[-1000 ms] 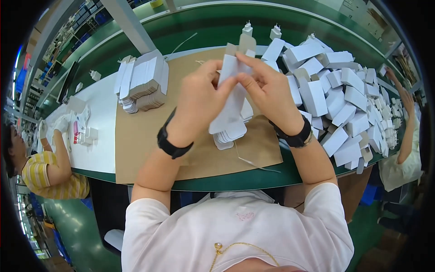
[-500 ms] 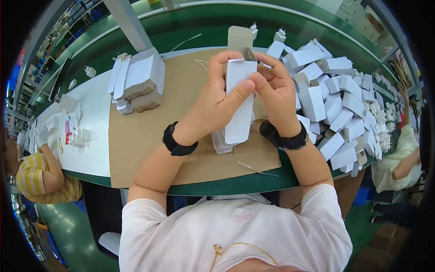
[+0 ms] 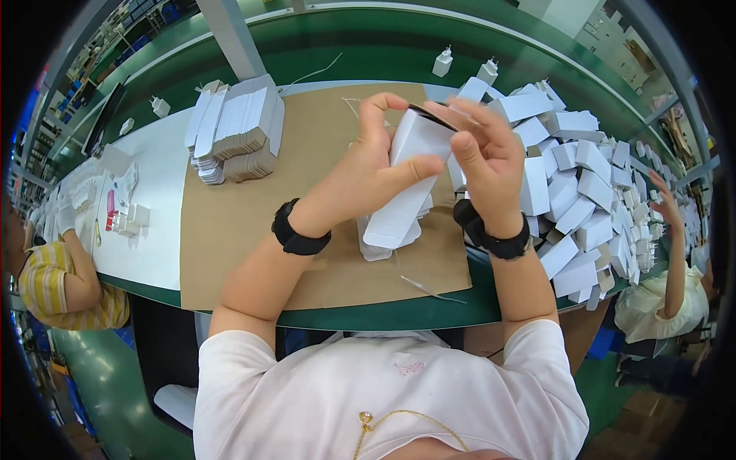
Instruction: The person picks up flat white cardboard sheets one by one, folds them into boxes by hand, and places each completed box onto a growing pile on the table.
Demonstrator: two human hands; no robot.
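A white cardboard box (image 3: 406, 195) leans to the right in my left hand (image 3: 364, 172). The thumb lies across its front face and the index finger curls over its upper end. At that end a dark flap edge (image 3: 433, 116) shows, folded over toward the box. My right hand (image 3: 491, 149) is at the box's upper right corner. Its fingers reach over the flap and its thumb stands apart from them. Beneath the held box, flat white cartons (image 3: 374, 251) lie on a brown cardboard sheet (image 3: 238, 253), partly hidden by the box.
A bundle of flattened white cartons (image 3: 241, 126) stands at the back left. Many formed white boxes (image 3: 563, 188) are heaped on the right. White plug adapters (image 3: 442, 61) stand behind. A loose strap (image 3: 429, 290) lies near the front edge. Co-workers sit at both sides.
The box's raised flap has folded down over the end. The box has tilted to the right, and my right thumb has come off its face.
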